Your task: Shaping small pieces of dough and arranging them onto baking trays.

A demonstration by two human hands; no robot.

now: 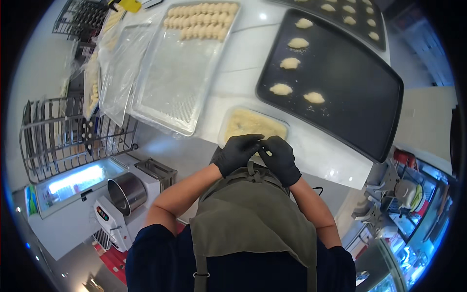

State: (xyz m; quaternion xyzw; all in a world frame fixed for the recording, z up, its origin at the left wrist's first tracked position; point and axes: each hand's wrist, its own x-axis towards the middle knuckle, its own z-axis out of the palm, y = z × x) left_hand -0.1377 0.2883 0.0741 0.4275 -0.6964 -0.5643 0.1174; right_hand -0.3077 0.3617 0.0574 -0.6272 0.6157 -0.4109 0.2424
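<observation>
Both my hands wear black gloves and come together over the near edge of a clear rectangular tub [287, 127], which holds a pale yellow, crumbly-looking mass [253, 122]. My left hand [236, 152] has its fingers bent inward, their tips pinched. Against it, my right hand [280, 158] is curled, thumb and fingertips pressed together. Pale bits show between the hands, but whatever they grip is too small and hidden to name. Beyond them to the right lies a large dark baking tray [335, 63], with several crumb-coated dough pieces [290, 63] along its left side and near edge.
Left of the tub, a perforated metal tray [170, 82] carries rows of dough balls [202, 19] at its far end. Plastic film [121, 68] covers trays farther left. Another dark tray [335, 12] with dough pieces sits far right. A wire rack [63, 136] and a mixer [114, 209] stand lower left.
</observation>
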